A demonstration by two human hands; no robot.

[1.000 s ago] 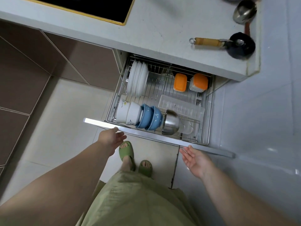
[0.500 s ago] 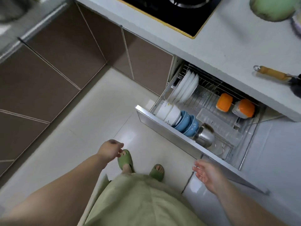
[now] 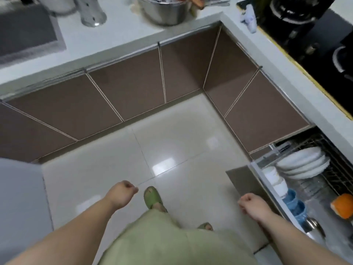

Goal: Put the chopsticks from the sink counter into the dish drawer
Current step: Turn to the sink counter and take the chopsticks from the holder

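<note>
The dish drawer (image 3: 258,174) stands pulled out at the right edge, with white plates (image 3: 303,163), blue bowls (image 3: 294,204) and an orange-lidded container (image 3: 343,206) in its wire rack. The sink counter (image 3: 122,35) runs across the top. On it stand a steel bowl (image 3: 164,12) full of blurred utensils and a perforated steel holder (image 3: 92,14). I cannot pick out the chopsticks in the blur. My left hand (image 3: 122,194) hangs over the floor with its fingers curled and nothing in it. My right hand (image 3: 250,204) is curled and holds nothing, just left of the drawer front.
The grey sink (image 3: 24,29) sits at the top left and a black gas hob (image 3: 315,35) at the top right. Brown cabinet doors (image 3: 124,92) line the corner. The pale tiled floor (image 3: 172,146) lies between me and the counter. A grey surface (image 3: 19,197) stands at the left.
My view has swung left from the open drawer to the sink counter. Both hands have drawn away from the drawer front and their fingers have curled in.
</note>
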